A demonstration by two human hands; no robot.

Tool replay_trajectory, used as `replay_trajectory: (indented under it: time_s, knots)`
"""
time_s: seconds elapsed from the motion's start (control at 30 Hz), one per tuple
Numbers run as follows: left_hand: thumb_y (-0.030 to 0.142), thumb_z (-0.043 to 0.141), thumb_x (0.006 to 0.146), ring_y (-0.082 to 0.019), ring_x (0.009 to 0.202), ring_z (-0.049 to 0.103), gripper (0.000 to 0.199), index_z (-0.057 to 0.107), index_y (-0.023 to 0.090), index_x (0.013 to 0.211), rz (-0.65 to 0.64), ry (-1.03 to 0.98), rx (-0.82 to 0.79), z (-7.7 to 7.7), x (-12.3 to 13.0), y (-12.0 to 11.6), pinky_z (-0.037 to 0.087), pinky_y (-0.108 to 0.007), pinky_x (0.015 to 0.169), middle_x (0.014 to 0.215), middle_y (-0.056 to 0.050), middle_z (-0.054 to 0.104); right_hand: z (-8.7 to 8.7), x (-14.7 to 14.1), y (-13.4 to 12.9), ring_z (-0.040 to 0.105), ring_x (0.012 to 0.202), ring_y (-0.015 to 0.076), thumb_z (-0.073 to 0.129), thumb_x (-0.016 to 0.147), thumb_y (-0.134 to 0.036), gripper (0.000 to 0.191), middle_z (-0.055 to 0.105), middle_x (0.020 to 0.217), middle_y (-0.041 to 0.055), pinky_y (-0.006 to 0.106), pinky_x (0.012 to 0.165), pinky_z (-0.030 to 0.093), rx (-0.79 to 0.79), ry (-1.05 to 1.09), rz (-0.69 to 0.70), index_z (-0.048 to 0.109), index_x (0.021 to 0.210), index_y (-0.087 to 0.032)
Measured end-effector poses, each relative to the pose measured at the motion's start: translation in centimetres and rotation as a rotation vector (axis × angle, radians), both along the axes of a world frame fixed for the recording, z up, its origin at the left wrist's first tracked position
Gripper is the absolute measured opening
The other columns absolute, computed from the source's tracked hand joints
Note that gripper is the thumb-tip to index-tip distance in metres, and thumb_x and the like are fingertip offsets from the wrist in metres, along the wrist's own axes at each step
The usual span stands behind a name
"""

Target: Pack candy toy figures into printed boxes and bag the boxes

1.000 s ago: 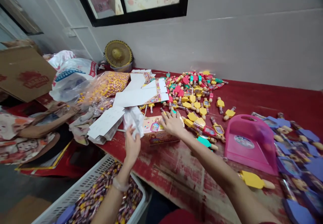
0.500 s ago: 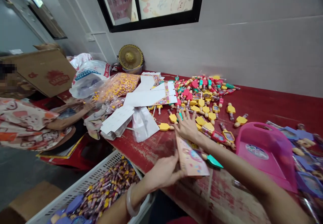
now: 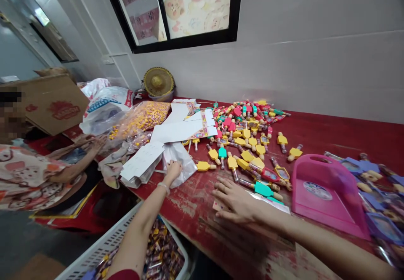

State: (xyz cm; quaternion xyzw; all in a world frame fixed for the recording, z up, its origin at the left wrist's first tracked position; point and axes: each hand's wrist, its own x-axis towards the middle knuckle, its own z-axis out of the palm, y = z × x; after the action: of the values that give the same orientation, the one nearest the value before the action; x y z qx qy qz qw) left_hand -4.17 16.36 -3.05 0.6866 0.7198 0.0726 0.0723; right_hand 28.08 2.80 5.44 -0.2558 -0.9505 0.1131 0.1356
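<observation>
Beneath the right hand [image 3: 235, 200], a card [image 3: 273, 204] lies half-hidden.

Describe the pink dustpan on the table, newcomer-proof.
Find the long red table below the window. Right of the person's right hand sits the pink plastic dustpan: the only large pink object, with a round sticker and cut-out handle, between yellow-topped pieces and purple-topped pieces.
</observation>
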Motion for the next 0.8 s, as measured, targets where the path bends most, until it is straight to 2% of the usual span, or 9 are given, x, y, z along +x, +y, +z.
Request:
replay_trajectory:
  time_s: [0.07,0.17,0.27,0.37,0.47,0.57,0.67,0.73,0.8]
  knots:
    - [0.026,0.048,0.091,-0.037,0.116,0.054,0.028,0.072,0.013,0.084,-0.01,0.018,0.003,1.7,0.5,1.8,0.038,-0.049,0.096,0.102,-0.021,0.073,-0.2,0.1,-0.2,0.054,0.123,0.0312,0.052,0.099,-0.048,0.048,0.062,0.128,0.0163,0.051,0.113,0.039,-0.022,0.033,0.003,0.061,0.136,-0.018]
    - [0.029,0.042,0.095,-0.037,0.119,0.055,0.037,0.074,0.012,0.09,-0.04,0.028,0.032,5.6,1.4,4.9,0.037,-0.048,0.097,0.106,-0.023,0.072,-1.0,0.2,0.2,0.054,0.127,0.0293,0.05,0.101,-0.047,0.048,0.061,0.132,0.0156,0.049,0.114,0.04,-0.07,0.076,-0.035,0.057,0.14,-0.019]
    - [0.036,0.044,0.095,-0.032,0.106,0.062,0.04,0.075,0.013,0.086,-0.11,0.011,0.041,10.0,2.9,7.4,0.039,-0.043,0.095,0.095,-0.018,0.074,-1.1,-0.5,1.9,0.052,0.132,0.0279,0.052,0.1,-0.038,0.051,0.052,0.144,0.0178,0.044,0.111,0.044,-0.119,0.152,-0.214,0.048,0.146,-0.016]
    - [0.042,0.046,0.095,-0.025,0.084,0.065,0.042,0.074,0.012,0.082,-0.227,-0.037,0.026,13.6,5.2,8.7,0.043,-0.034,0.084,0.08,-0.012,0.074,0.9,-2.2,4.6,0.049,0.134,0.031,0.056,0.094,-0.029,0.059,0.047,0.149,0.0216,0.048,0.111,0.043,-0.083,0.257,-0.454,0.041,0.149,-0.012]
    - [0.045,0.05,0.094,-0.021,0.08,0.066,0.041,0.074,0.012,0.094,-0.339,-0.086,0.034,15.4,6.9,8.5,0.045,-0.028,0.075,0.088,-0.01,0.076,3.8,-4.0,6.3,0.053,0.129,0.0312,0.057,0.093,-0.029,0.059,0.052,0.143,0.0199,0.047,0.108,0.044,-0.069,0.343,-0.552,0.041,0.148,-0.014]
    - [0.044,0.07,0.082,-0.023,0.093,0.067,0.041,0.07,0.011,0.106,-0.34,-0.068,0.022,14.0,6.7,6.3,0.048,-0.028,0.081,0.106,-0.013,0.075,5.1,-4.3,5.6,0.053,0.129,0.0296,0.055,0.095,-0.03,0.055,0.053,0.143,0.0169,0.045,0.107,0.044,-0.054,0.383,-0.492,0.042,0.146,-0.017]
    - [0.036,0.086,0.067,-0.036,0.119,0.06,0.059,0.065,0.004,0.113,-0.205,0.018,-0.008,9.4,5.3,2.1,0.048,-0.04,0.094,0.128,-0.028,0.063,4.4,-2.8,3.5,0.053,0.129,0.0304,0.053,0.096,-0.031,0.049,0.056,0.14,0.0165,0.045,0.107,0.044,-0.048,0.383,-0.445,0.044,0.143,-0.017]
    - [0.033,0.084,0.072,-0.039,0.128,0.053,0.055,0.063,0.003,0.113,-0.111,0.065,-0.033,6.1,4.4,-0.8,0.046,-0.048,0.098,0.132,-0.03,0.059,3.7,-1.5,2.4,0.057,0.124,0.0307,0.053,0.095,-0.029,0.046,0.058,0.135,0.0171,0.044,0.104,0.046,-0.08,0.37,-0.466,0.047,0.139,-0.017]
    - [0.032,0.075,0.084,-0.034,0.124,0.057,0.037,0.064,0.008,0.11,-0.045,0.094,-0.053,3.8,3.6,-2.9,0.047,-0.05,0.1,0.127,-0.021,0.063,3.3,-0.2,1.7,0.06,0.119,0.03,0.054,0.094,-0.026,0.044,0.059,0.132,0.0174,0.043,0.1,0.048,-0.103,0.357,-0.5,0.049,0.136,-0.017]
